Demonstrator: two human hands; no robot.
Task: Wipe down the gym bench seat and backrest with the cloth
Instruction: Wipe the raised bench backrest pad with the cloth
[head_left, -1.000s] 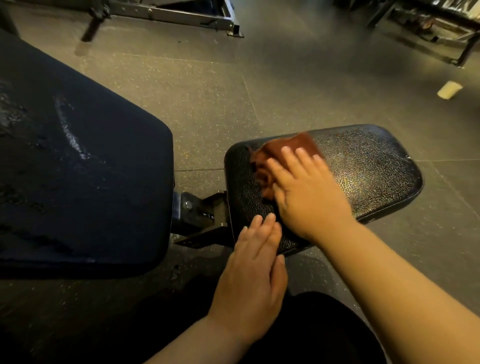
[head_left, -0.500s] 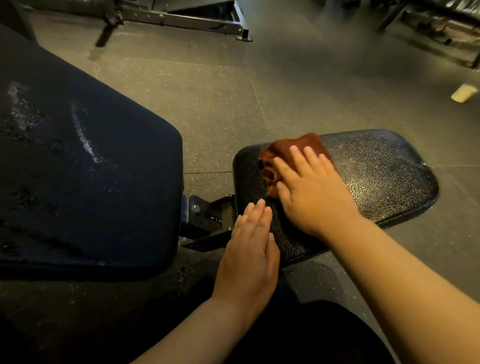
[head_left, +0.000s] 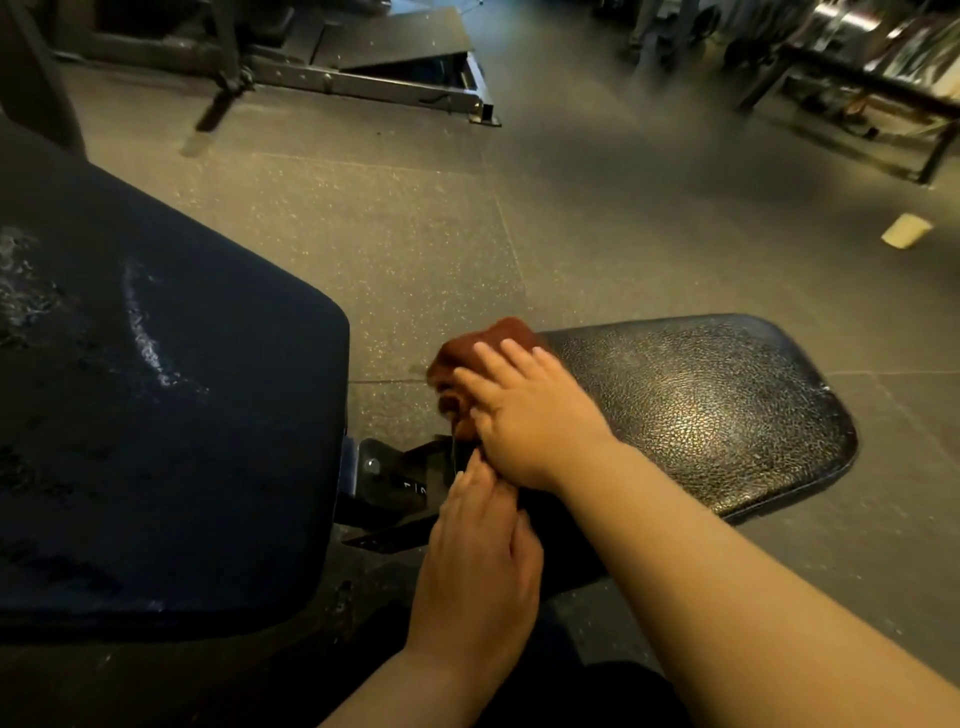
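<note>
The black cracked-leather bench seat (head_left: 701, 410) lies at centre right, with wet sheen on its surface. A brown cloth (head_left: 478, 345) sits bunched at the seat's left end. My right hand (head_left: 524, 415) presses flat on the cloth with straight fingers. My left hand (head_left: 478, 561) rests flat on the seat's near left corner, fingertips beside my right wrist. The dark blue backrest (head_left: 156, 415) fills the left side, with pale wet streaks on it. A metal hinge bracket (head_left: 395, 478) joins seat and backrest.
Speckled grey rubber floor (head_left: 415, 234) surrounds the bench. A metal machine frame (head_left: 363, 78) stands at the far top left and a rack (head_left: 857, 88) at the top right. A small pale object (head_left: 906, 237) lies on the floor at right.
My right hand has slid the cloth leftward to the seat's left edge, so the cloth now overhangs it. My left hand stays on the near corner. The camera tilted up slightly.
</note>
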